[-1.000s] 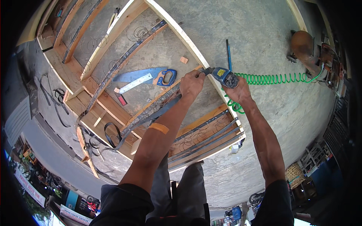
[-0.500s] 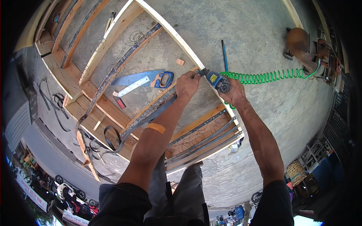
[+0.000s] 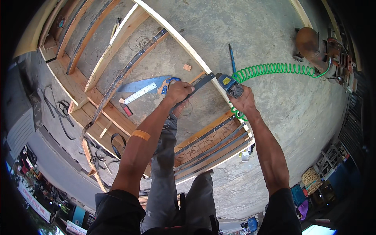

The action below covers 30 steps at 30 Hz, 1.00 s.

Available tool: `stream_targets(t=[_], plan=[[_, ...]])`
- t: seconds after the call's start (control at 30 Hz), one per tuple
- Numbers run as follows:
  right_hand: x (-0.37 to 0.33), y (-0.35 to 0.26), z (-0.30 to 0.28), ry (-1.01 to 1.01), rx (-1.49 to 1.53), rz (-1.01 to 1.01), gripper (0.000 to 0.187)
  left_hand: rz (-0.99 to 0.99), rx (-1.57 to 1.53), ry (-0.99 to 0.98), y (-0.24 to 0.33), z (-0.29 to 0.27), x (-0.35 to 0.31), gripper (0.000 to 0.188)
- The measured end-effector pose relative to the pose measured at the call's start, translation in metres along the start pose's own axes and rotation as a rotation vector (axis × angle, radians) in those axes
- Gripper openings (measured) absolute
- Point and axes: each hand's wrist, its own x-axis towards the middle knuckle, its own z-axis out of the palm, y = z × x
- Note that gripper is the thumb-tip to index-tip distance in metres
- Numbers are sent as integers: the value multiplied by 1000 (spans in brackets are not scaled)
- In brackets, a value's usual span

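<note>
My left hand (image 3: 180, 93) is closed on a black strap (image 3: 203, 81), which runs from my fingers to the top of a pale wooden rail. My right hand (image 3: 244, 101) grips a blue air stapler (image 3: 230, 85), its nose close beside the strap's end at that rail. From the stapler a green coiled hose (image 3: 270, 69) stretches away to the right. The rail belongs to a large wooden frame (image 3: 175, 34) lying on the floor, with dark straps and thin wire springs across several of its slats. My left leg stands inside the frame, under my left forearm.
A blue handsaw (image 3: 143, 84) and a metal try square (image 3: 140, 93) lie inside the frame, near a small wood block (image 3: 187, 67). Beyond the rail lies a blue rod (image 3: 232, 57). An air compressor (image 3: 309, 43) stands far right. Loose black straps (image 3: 56, 107) litter the left floor.
My left hand has drawn back leftward from the rail along the strap. My left leg has come forward inside the frame. The stapler has shifted slightly right, off the strap's end.
</note>
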Motion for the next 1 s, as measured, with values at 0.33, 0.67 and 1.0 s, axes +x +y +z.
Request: stream_targets(t=[0.33,0.67,1.0], plan=[[5,-2,-1,-58,-153,-107,52,35,149,179,0,21,-10,30],[16,11,-3,-81,-212,-197,63,32,143,168,-3,22,-1,29],[13,2,-9,-112,-161,-154,59,41,122,210,-11,25,0,28]])
